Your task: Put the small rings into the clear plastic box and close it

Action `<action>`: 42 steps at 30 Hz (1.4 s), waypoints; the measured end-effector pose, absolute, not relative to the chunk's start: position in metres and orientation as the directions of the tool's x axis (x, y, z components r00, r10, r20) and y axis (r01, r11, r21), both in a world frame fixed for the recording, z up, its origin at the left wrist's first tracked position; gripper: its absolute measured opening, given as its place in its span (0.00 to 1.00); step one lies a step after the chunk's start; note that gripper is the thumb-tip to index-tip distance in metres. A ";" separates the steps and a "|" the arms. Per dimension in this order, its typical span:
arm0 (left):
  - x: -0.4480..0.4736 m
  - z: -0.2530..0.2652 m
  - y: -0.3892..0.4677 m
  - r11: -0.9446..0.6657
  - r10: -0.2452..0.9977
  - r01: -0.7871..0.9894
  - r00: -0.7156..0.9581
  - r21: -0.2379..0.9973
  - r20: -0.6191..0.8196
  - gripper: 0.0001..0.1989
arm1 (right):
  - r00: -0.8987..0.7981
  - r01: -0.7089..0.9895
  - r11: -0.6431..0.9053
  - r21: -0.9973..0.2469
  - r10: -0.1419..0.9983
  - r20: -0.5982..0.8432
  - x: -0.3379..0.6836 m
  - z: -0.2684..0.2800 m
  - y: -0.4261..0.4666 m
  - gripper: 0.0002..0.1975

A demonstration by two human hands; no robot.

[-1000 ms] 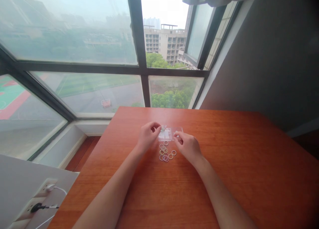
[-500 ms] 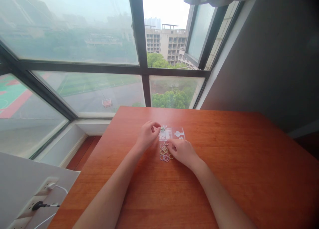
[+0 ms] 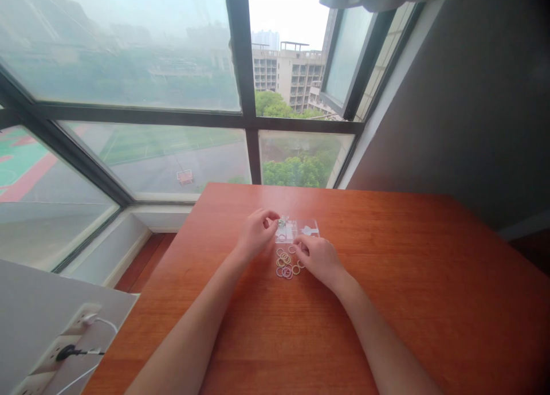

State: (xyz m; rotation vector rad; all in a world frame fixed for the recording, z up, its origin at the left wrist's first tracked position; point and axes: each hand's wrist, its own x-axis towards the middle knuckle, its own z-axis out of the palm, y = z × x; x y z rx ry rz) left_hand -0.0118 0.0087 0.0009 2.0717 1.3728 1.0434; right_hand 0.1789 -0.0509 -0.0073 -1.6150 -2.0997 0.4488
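Note:
A small clear plastic box lies opened flat on the table, with a few rings in its left half and a white print on its right half. At its left edge my left hand has thumb and fingers closed on the rim. My right hand is just below the box's right half, its fingers pinched at a pale hair tie. Nearer me is a loose cluster of pastel hair ties, yellowish, white and pink. Another one is partly hidden under my right hand.
The reddish-brown wooden table extends to the right and towards me. Beyond its far edge stand framed windows. A grey wall rises on the right. Sockets with plugs and cables are at lower left.
My right hand has shifted slightly right, and the pale hair tie at its fingertips has moved with it. More of another tie shows beneath that hand. My left hand stays at the box.

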 end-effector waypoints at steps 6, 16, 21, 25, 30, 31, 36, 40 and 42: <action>-0.003 0.005 0.003 -0.423 0.906 0.495 0.252 0.759 0.340 0.07 | -0.072 0.608 0.251 -0.753 0.962 0.263 0.189 -0.005 -0.046 0.12; 0.013 0.016 -0.011 -0.487 0.831 0.350 0.466 0.800 0.302 0.06 | -0.039 0.392 0.191 -0.900 0.981 0.192 0.189 -0.003 -0.045 0.15; 0.011 0.018 -0.011 -0.488 0.835 0.373 0.461 0.789 0.299 0.05 | -0.030 0.379 0.180 -0.908 0.983 0.183 0.190 -0.003 -0.044 0.14; 0.009 0.020 -0.010 -0.492 0.836 0.386 0.461 0.780 0.299 0.05 | -0.024 0.385 0.177 -0.906 0.983 0.182 0.190 -0.002 -0.045 0.15; 0.010 0.019 -0.011 -0.491 0.837 0.370 0.450 0.789 0.310 0.05 | -0.037 0.380 0.191 -0.905 0.981 0.191 0.190 -0.002 -0.045 0.14; 0.010 0.019 -0.011 -0.495 0.832 0.365 0.459 0.789 0.310 0.05 | -0.040 0.376 0.192 -0.906 0.981 0.191 0.190 -0.002 -0.045 0.14; 0.006 0.020 -0.009 -0.536 0.804 0.379 0.502 0.754 0.319 0.05 | -0.031 0.375 0.175 -0.910 0.984 0.176 0.189 -0.003 -0.045 0.14; -0.006 0.021 -0.002 -0.515 0.839 0.438 0.431 0.737 0.331 0.05 | -0.007 0.388 0.170 -0.906 0.983 0.182 0.190 -0.003 -0.045 0.14; -0.013 0.021 0.002 -0.489 0.860 0.472 0.399 0.734 0.316 0.05 | -0.009 0.394 0.175 -0.902 0.982 0.187 0.190 -0.002 -0.045 0.13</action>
